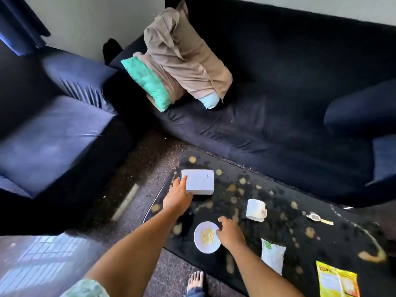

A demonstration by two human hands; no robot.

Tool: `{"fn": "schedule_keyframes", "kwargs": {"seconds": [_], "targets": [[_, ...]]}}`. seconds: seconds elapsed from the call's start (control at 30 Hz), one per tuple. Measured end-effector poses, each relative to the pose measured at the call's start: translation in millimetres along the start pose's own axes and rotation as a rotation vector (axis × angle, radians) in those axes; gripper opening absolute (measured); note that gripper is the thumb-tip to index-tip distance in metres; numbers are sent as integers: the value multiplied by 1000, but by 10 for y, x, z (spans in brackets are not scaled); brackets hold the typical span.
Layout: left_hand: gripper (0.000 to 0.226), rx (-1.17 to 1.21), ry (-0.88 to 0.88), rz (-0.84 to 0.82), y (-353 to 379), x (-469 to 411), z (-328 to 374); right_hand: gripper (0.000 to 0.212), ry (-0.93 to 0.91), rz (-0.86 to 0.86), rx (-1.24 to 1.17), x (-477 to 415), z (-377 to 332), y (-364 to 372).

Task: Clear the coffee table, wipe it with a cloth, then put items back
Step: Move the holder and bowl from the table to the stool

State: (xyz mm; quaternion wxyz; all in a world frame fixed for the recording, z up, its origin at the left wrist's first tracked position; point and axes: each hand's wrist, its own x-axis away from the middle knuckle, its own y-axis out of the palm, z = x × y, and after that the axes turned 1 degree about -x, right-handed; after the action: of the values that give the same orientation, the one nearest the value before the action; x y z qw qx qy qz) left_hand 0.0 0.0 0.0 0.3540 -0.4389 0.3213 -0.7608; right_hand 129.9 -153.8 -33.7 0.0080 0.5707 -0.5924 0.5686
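A dark glass coffee table (276,213) with a gold-speckled pattern fills the lower right. A white box (198,181) lies near its far left corner. My left hand (177,198) grips the box's near left edge, fingers on its left side and thumb at the front. A small white plate (206,236) with pale food sits near the front edge; my right hand (230,232) holds its right rim. A white mug (256,210) stands behind the plate. A wristwatch (317,217), a white-green packet (273,255) and a yellow packet (337,282) lie further right.
A dark blue sofa (278,129) runs behind the table, with tan and green pillows (171,67) at its left end. A blue armchair (53,129) stands at left. My bare foot (195,280) is on the carpet (145,163) by the table's front edge.
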Motion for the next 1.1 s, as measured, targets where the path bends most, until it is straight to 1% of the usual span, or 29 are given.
{"fn": "schedule_keyframes", "kwargs": {"seconds": [0.17, 0.23, 0.33, 0.4, 0.5, 0.57, 0.67, 0.73, 0.93, 1.03, 1.1], "targets": [[69, -48, -16, -42, 80, -509, -79, 46, 87, -48, 48, -309, 67, 186], [77, 4, -52, -62, 104, -687, -85, 45, 87, -54, 68, -413, 97, 230], [93, 42, -107, -143, 165, -938, -137, 42, 77, -68, 87, -532, 139, 317], [98, 49, -103, -185, 193, -1018, -158, 38, 74, -77, 106, -557, 139, 352], [84, 102, -73, -150, 202, -1071, -160, 36, 109, -80, 118, -605, 159, 406], [76, 136, -95, -111, 186, -1049, -149, 36, 128, -83, 111, -615, 158, 412], [72, 179, -166, -60, 175, -961, -126, 37, 131, -87, 90, -595, 138, 388], [70, 182, -176, -42, 201, -873, -136, 34, 137, -74, 62, -568, 138, 361], [42, 176, -126, 68, 191, -518, -177, 30, 143, 1, 18, -296, 247, 182], [33, 239, -95, 134, 146, -284, -37, 27, 171, 25, -68, -129, 347, 37], [27, 296, -66, 166, 131, -93, 133, 20, 211, 62, -155, 12, 462, -70]]}}
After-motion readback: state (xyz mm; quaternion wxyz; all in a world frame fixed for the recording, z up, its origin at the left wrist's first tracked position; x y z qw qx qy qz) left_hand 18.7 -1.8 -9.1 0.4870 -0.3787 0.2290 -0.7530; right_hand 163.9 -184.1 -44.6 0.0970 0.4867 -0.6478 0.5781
